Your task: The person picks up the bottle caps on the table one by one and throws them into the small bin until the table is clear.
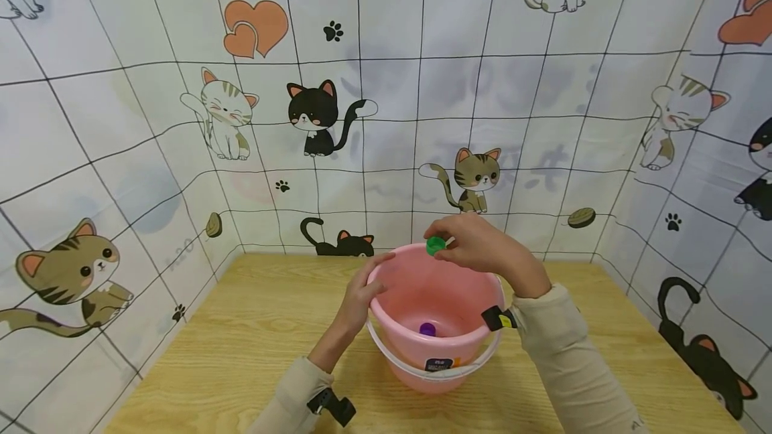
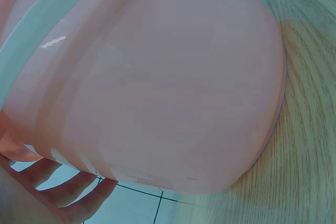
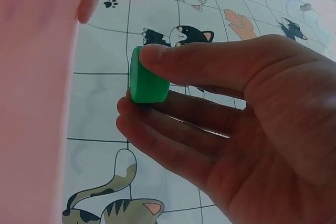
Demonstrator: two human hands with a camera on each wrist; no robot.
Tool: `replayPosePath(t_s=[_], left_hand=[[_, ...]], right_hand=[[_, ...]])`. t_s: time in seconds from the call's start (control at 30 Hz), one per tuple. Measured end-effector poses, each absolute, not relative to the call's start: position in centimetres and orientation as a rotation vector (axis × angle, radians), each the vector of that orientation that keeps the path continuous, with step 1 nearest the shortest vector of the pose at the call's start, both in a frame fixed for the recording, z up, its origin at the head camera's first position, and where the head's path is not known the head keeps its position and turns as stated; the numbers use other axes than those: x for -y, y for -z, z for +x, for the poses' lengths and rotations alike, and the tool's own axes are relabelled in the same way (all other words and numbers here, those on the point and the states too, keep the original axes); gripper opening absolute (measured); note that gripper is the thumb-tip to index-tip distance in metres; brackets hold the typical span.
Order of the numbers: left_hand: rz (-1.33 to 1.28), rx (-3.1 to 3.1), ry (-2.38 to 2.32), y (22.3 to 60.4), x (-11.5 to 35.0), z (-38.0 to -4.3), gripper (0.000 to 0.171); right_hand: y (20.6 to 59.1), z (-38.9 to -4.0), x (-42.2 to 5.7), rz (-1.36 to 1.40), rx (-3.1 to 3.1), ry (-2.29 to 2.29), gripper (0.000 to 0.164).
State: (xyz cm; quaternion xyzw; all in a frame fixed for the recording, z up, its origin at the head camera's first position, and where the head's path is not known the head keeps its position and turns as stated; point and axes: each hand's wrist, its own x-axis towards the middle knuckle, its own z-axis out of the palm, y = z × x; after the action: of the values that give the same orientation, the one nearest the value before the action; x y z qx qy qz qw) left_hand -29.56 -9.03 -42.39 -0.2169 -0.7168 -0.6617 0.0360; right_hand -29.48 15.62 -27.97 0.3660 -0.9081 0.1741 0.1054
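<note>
Green cap (image 1: 435,246), small and round, sits in the pinch of the right hand (image 1: 473,243) by the far rim of a pink bucket (image 1: 410,351). From my remote seat, the right wrist view shows me the thumb on one side and fingers on the other, a light hold that I judge suits something this small. In that view a gap separates the cap from the pink wall, though I cannot tell exactly how high it is above the bucket's mouth. The left hand (image 1: 360,297) grips the bucket's left side, thumb at the rim and fingers along the outside, which I read as a way to steady a light, hollow vessel. The bucket stands on a wood-grain table (image 1: 289,293), mouth upward, so I can look down into it: a small purple object (image 1: 427,329) lies inside toward the front, its lower part seemingly cut off by the near rim, so its full shape escapes me. A white handle (image 1: 443,374) hangs low across the bucket's front, just under a dark label (image 1: 439,364); dropped like that, it leaves the mouth unobstructed for the right hand. Behind and to both sides I see a white wall covering (image 1: 386,99) printed with grid lines and cartoon cats.
</note>
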Motion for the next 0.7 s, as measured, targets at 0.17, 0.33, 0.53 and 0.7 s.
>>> replayPosePath(t_s=[0.17,0.33,0.53,0.7], left_hand=[[-0.669,2.206,2.030,42.39,8.99,-29.61,0.059],[-0.679,2.200,2.027,42.41,8.92,-29.68,0.060],[-0.655,2.201,2.029,42.52,9.00,-29.66,0.059],[-0.644,2.200,2.023,42.46,9.04,-29.58,0.059]], right_hand=[[27.99,-29.52,-15.65,1.073,2.682,-0.518,0.023],[27.93,-29.40,-15.83,1.058,2.698,-0.528,0.025],[27.88,-29.37,-15.83,1.061,2.691,-0.517,0.026],[27.94,-29.36,-15.83,1.059,2.696,-0.508,0.026]])
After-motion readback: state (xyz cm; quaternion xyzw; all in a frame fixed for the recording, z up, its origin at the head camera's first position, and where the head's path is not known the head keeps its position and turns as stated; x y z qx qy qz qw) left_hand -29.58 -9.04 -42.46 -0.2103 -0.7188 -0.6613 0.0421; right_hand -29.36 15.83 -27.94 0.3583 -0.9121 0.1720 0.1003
